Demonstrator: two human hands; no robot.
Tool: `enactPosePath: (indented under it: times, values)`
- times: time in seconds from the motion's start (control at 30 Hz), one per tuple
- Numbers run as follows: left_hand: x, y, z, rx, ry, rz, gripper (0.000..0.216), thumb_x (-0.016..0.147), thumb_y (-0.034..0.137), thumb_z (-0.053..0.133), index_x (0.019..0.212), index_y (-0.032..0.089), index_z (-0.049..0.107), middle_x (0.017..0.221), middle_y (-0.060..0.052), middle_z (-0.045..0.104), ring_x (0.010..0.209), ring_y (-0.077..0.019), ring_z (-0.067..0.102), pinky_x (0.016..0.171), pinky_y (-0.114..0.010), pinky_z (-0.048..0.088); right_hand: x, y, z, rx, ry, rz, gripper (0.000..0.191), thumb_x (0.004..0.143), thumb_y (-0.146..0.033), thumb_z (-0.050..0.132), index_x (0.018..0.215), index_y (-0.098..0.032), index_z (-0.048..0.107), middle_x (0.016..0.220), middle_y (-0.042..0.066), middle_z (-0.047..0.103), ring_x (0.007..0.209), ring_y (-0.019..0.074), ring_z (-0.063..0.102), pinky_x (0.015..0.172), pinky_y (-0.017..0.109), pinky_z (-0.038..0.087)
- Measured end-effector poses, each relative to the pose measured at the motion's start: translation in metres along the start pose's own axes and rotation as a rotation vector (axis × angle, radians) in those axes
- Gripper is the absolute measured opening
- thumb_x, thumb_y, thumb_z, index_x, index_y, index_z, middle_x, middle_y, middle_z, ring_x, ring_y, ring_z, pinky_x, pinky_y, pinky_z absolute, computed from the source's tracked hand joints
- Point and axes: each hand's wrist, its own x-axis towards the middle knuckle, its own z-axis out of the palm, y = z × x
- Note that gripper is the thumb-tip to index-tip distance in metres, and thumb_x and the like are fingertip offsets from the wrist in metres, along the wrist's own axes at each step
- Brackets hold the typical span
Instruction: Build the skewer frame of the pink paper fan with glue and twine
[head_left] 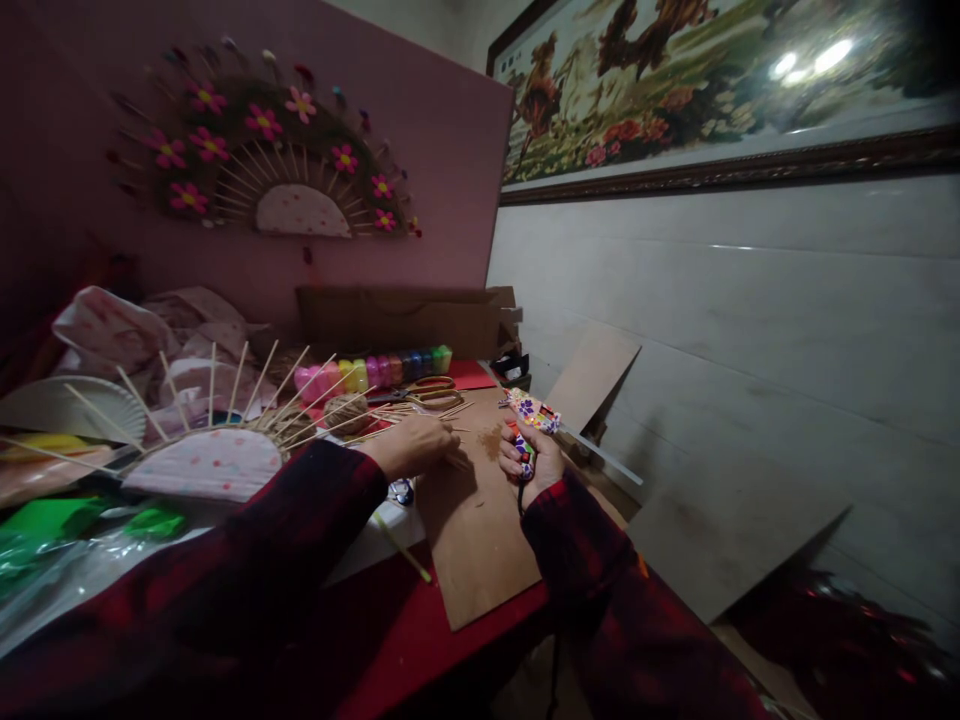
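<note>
My right hand (534, 462) is wrapped around the grip of a glue gun (529, 412) covered in a flowery pattern, its nozzle pointing left above a brown cardboard sheet (472, 530). My left hand (414, 444) reaches across the table with its fingers curled down onto thin wooden skewers (420, 415) lying by the cardboard. What the fingers pinch is hidden. A half-round fan piece (206, 460) with skewers sticking out like rays sits just left of my left arm.
Scissors (427, 392), a ball of twine (346, 410), a row of coloured paint pots (375, 372), a paper plate (64, 405) and green plastic bags (52, 530) crowd the red table. A finished flower fan (285, 170) hangs on the pink board. Cardboard leans on the right wall.
</note>
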Motion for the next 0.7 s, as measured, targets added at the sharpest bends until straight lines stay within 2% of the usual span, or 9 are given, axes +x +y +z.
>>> enactPosePath:
  times: [0.17, 0.3, 0.5, 0.57, 0.7]
  values:
    - [0.016, -0.025, 0.006, 0.018, 0.051, -0.269, 0.03, 0.082, 0.007, 0.038, 0.09, 0.011, 0.066, 0.087, -0.017, 0.067, 0.081, -0.0246, 0.065, 0.069, -0.033, 0.048, 0.002, 0.001, -0.002, 0.001, -0.014, 0.011, 0.011, 0.071, -0.019, 0.057, 0.081, -0.015, 0.054, 0.056, -0.005, 0.052, 0.035, 0.0026, 0.035, 0.026, 0.011, 0.025]
    - [0.013, -0.034, -0.002, -0.008, 0.084, -0.417, 0.028, 0.079, 0.009, 0.042, 0.085, 0.012, 0.069, 0.083, -0.017, 0.069, 0.079, -0.0254, 0.066, 0.066, -0.032, 0.047, 0.001, 0.0, -0.001, 0.011, -0.017, 0.028, 0.009, 0.072, -0.018, 0.056, 0.08, -0.015, 0.054, 0.056, -0.005, 0.052, 0.035, 0.0028, 0.036, 0.026, 0.011, 0.026]
    - [-0.004, -0.024, -0.034, -0.114, 0.138, -0.387, 0.026, 0.079, 0.022, 0.045, 0.085, 0.02, 0.071, 0.078, -0.008, 0.07, 0.075, -0.0197, 0.065, 0.062, -0.025, 0.043, 0.001, 0.001, -0.002, 0.001, -0.023, 0.032, 0.009, 0.074, -0.017, 0.055, 0.082, -0.015, 0.054, 0.057, -0.004, 0.053, 0.035, 0.003, 0.036, 0.026, 0.011, 0.027]
    - [-0.01, -0.016, -0.043, -0.202, 0.174, -0.374, 0.027, 0.077, 0.021, 0.044, 0.085, 0.021, 0.07, 0.077, -0.006, 0.07, 0.073, -0.0182, 0.064, 0.06, -0.024, 0.042, 0.001, 0.001, -0.002, -0.001, -0.032, 0.036, 0.008, 0.075, -0.018, 0.053, 0.083, -0.015, 0.054, 0.057, -0.004, 0.053, 0.035, 0.0029, 0.036, 0.026, 0.011, 0.027]
    - [-0.022, -0.002, -0.052, -0.328, 0.227, -0.367, 0.02, 0.072, 0.022, 0.047, 0.07, 0.02, 0.067, 0.068, -0.004, 0.068, 0.063, -0.0175, 0.061, 0.054, -0.025, 0.038, 0.0, 0.0, -0.001, -0.009, -0.043, 0.034, 0.008, 0.076, -0.018, 0.054, 0.084, -0.014, 0.054, 0.058, -0.004, 0.053, 0.036, 0.0029, 0.037, 0.027, 0.011, 0.027]
